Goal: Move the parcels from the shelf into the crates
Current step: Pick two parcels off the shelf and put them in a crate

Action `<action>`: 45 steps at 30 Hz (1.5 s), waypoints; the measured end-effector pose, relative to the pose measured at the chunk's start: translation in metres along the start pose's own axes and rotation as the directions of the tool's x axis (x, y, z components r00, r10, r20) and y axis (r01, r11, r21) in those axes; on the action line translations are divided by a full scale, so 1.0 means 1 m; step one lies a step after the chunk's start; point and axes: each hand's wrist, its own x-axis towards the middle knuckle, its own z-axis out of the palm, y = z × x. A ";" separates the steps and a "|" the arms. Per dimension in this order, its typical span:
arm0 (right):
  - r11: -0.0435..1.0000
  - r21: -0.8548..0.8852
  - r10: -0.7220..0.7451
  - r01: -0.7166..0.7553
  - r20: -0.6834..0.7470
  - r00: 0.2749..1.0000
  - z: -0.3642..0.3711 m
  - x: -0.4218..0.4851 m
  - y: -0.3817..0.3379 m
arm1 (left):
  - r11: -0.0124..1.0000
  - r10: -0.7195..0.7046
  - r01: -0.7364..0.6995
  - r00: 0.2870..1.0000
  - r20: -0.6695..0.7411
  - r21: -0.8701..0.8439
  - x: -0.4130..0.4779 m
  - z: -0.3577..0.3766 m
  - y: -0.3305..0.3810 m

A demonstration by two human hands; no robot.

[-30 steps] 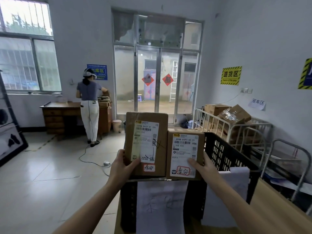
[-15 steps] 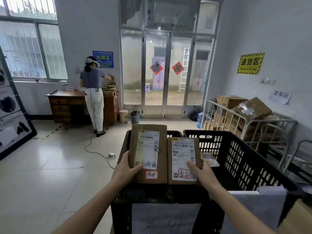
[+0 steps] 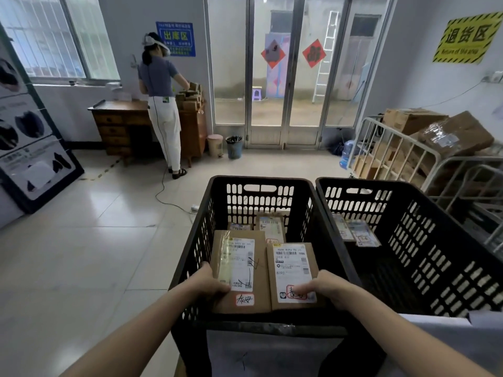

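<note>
Two black plastic crates stand side by side in front of me, the left crate [image 3: 206, 213] and the right crate [image 3: 435, 240]. My left hand [image 3: 208, 281] grips a taller brown parcel [image 3: 261, 273] by its lower left corner. A shorter brown parcel [image 3: 292, 273] sits in my right hand [image 3: 324, 291], thumb across its label. Both parcels are held side by side, tilted nearly flat, inside the mouth of the left crate. Other labelled parcels [image 3: 270, 227] lie on that crate's bottom. Flat packets [image 3: 356, 234] lie in the right crate.
A person [image 3: 163, 104] stands at a wooden desk [image 3: 114, 126] by the far wall, a cable trailing on the floor. Metal cage trolleys [image 3: 394, 148] with cardboard boxes stand at right. A leaning board [image 3: 30, 148] is at left. White sheets hang on the crates' near walls.
Both hands have lowered the two parcels from chest height, over the near rim, down into the left crate, tilting them from upright toward flat. My view has dropped toward the crates.
</note>
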 end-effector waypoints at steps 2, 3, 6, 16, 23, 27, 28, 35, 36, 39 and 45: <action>0.998 -0.052 0.041 -0.041 0.009 0.999 0.004 0.006 -0.001 | 0.999 -0.037 0.036 0.999 0.033 0.037 0.011 0.001 -0.001; 0.994 -0.087 0.064 -0.063 0.007 0.998 0.006 0.010 -0.001 | 0.996 -0.059 0.056 0.997 0.043 0.066 0.017 0.001 -0.001; 0.977 -0.178 0.120 -0.119 -0.005 0.993 0.007 0.019 -0.005 | 0.985 -0.122 0.114 0.991 0.056 0.128 0.025 0.003 0.005; 0.928 -0.318 0.233 -0.195 0.087 0.969 0.010 0.052 -0.016 | 0.945 -0.287 0.258 0.949 0.132 0.203 0.054 0.010 0.011; 0.895 -0.344 0.347 -0.284 0.135 0.928 0.013 0.076 -0.012 | 0.914 -0.372 0.318 0.905 0.208 0.250 0.068 0.015 0.005; 0.890 -0.326 0.386 -0.318 0.170 0.907 0.021 0.089 -0.008 | 0.912 -0.347 0.314 0.933 0.091 0.265 0.077 0.017 0.000; 0.893 -0.320 0.382 -0.318 0.161 0.910 0.023 0.090 -0.008 | 0.910 -0.339 0.311 0.939 0.062 0.274 0.079 0.018 0.000; 0.909 -0.250 0.362 -0.335 0.071 0.929 0.031 0.101 0.002 | 0.903 -0.311 0.289 0.950 0.022 0.317 0.081 0.023 -0.002; 0.907 -0.253 0.363 -0.336 0.071 0.929 0.031 0.101 0.003 | 0.905 -0.308 0.286 0.951 0.021 0.314 0.084 0.023 -0.004; 0.904 -0.270 0.350 -0.330 0.026 0.936 0.030 0.105 0.007 | 0.910 -0.270 0.251 0.963 0.013 0.330 0.084 0.023 -0.004; 0.722 -0.684 -0.010 -0.108 -0.166 0.986 0.040 0.101 0.002 | 0.844 0.026 0.009 0.998 -0.057 0.537 0.076 0.031 0.003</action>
